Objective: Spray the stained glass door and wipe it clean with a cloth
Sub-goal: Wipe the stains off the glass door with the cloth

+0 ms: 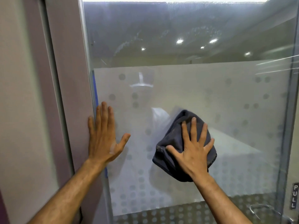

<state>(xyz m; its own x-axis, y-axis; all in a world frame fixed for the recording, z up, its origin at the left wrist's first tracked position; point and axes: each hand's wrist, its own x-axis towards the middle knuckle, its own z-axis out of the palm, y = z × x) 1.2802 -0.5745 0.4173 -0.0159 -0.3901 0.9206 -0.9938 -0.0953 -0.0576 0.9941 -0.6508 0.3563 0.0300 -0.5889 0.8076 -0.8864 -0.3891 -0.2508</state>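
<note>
The glass door fills most of the head view, with a frosted band dotted with grey circles across its middle and smeary streaks on the clear upper part. My right hand lies flat, fingers spread, pressing a bunched dark grey cloth against the frosted glass. My left hand rests open and flat at the door's left edge, partly on the frame, holding nothing. No spray bottle is in view.
A mauve door frame and wall run down the left. A "PULL" label and a metal handle sit at the door's lower right. Ceiling lights reflect in the upper glass.
</note>
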